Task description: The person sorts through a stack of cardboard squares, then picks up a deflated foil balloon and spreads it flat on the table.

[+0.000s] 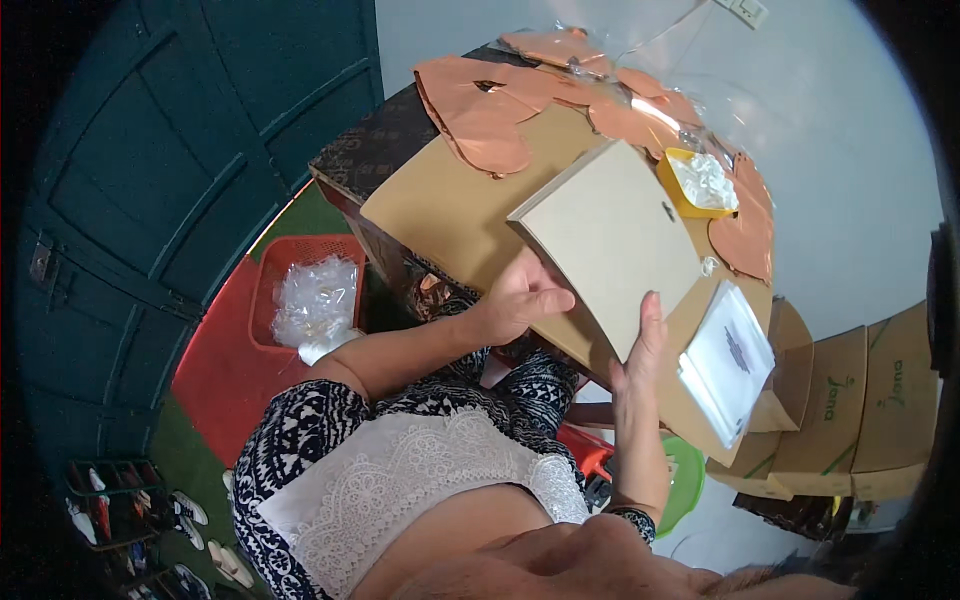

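A thick stack of beige cards (610,235), with a small dark hang hole near its far right edge, is tilted up above the cardboard-covered table (440,215). My left hand (527,298) grips its near left edge, the thumb stretched out and the other fingers partly hidden behind it. On the near right corner, my right hand (638,345) clasps the stack with its thumb along the edge. Right of the stack lies a pile of white printed sheets (732,350). Just beyond sits a yellow tray (685,202) holding crumpled white bits.
Flat copper-coloured heart-shaped foil pieces (480,115) cover the table's far side. A red basket (270,325) of clear plastic bags stands at the left. Cardboard boxes (850,400) are stacked at the right, and a green basin (685,490) is below the table edge.
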### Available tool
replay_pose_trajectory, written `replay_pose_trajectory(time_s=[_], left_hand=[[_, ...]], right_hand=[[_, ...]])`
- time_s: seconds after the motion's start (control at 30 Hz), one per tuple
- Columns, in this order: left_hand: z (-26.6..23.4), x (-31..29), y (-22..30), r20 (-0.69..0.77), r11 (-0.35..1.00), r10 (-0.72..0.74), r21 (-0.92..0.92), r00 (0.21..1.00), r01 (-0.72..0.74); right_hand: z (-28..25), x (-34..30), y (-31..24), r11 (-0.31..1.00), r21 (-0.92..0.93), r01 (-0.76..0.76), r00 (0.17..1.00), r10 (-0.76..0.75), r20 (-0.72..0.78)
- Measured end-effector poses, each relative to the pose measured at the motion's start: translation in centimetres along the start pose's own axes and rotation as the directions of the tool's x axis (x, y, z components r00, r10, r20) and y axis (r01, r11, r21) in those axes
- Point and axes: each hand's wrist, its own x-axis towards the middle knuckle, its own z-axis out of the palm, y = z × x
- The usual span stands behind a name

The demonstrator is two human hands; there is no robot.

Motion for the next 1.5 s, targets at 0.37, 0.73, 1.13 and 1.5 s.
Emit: replay_pose_trajectory(time_s=[0.37, 0.73, 1.13, 1.5], left_hand=[[0.4, -0.6, 1.3, -0.352, 0.945, 0.059, 0.322, 0.934, 0.062], [-5.7, -0.8, 10.9, -0.589, 0.963, 0.07, 0.25, 0.805, 0.099], [-19.6, 0.7, 21.3, -0.745, 0.888, 0.39, 0.46, 0.541, -0.006], [-25.9, -0.6, 21.8, -0.785, 0.937, 0.245, 0.343, 0.569, 0.071]], right_hand=[[3.0, -1.5, 2.6, 0.999, -0.027, 0.028, 0.998, -0.027, 0.056], [0.0, -0.5, 0.1, 0.979, -0.204, 0.005, 0.924, 0.074, 0.375], [-5.5, 0.1, -0.2, 0.988, -0.151, -0.023, 0.981, 0.051, 0.185], [-6.0, -0.4, 0.4, 0.987, -0.15, 0.053, 0.976, -0.019, 0.219]])
